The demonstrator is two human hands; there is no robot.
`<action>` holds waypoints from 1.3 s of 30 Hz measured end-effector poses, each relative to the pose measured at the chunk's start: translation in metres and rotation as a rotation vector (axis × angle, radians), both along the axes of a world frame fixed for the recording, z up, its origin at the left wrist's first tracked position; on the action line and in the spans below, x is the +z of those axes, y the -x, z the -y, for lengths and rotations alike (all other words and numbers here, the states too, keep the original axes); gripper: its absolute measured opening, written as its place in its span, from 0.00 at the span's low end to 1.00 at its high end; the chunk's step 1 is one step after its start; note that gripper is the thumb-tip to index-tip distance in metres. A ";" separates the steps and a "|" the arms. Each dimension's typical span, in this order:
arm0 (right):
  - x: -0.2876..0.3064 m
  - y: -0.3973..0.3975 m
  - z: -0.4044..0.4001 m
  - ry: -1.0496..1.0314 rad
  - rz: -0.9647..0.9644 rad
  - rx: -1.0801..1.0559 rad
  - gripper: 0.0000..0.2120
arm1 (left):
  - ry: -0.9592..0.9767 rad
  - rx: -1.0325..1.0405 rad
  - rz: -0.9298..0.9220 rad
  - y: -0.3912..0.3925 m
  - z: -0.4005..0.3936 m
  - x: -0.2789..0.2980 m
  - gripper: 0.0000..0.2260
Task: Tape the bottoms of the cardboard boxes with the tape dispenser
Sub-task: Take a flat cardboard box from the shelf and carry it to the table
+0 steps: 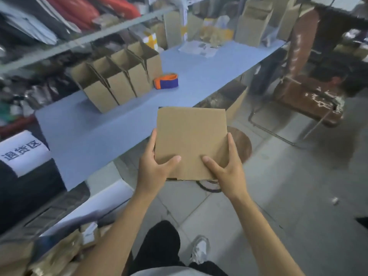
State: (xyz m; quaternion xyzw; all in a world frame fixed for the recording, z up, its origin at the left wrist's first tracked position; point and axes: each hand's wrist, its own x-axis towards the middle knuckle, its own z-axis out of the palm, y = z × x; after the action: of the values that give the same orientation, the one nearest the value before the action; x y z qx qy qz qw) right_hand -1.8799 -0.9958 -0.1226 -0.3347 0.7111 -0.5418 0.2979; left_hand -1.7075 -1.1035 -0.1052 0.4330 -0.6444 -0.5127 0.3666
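You've got a flat cardboard box in both hands, held up in the air just off the near edge of the blue counter. Your left hand and right hand grip its sides, fingers wrapped behind, thumbs on top. The tape dispenser sits on the counter beside a row of open boxes.

Both bare forearms extended forward, left hand and right hand gripping opposite lower edges of a flat cardboard box, thumbs on top
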 end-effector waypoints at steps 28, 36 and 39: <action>-0.047 0.130 0.422 -0.137 -0.007 0.622 0.41 | -0.138 0.625 0.066 0.101 0.304 -0.059 0.40; -0.088 0.124 0.489 -0.259 -0.026 0.795 0.44 | -0.234 0.744 0.171 0.095 0.340 -0.112 0.41; -0.111 0.116 0.510 -0.330 -0.036 0.848 0.45 | -0.339 0.736 0.206 0.090 0.353 -0.141 0.42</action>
State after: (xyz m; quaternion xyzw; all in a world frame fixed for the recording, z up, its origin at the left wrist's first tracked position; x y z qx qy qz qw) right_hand -1.9962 -1.5056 -0.2332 -0.5539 0.5929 -0.2454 0.5305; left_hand -1.7971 -1.4562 -0.2458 0.7376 -0.3865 -0.4003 0.3825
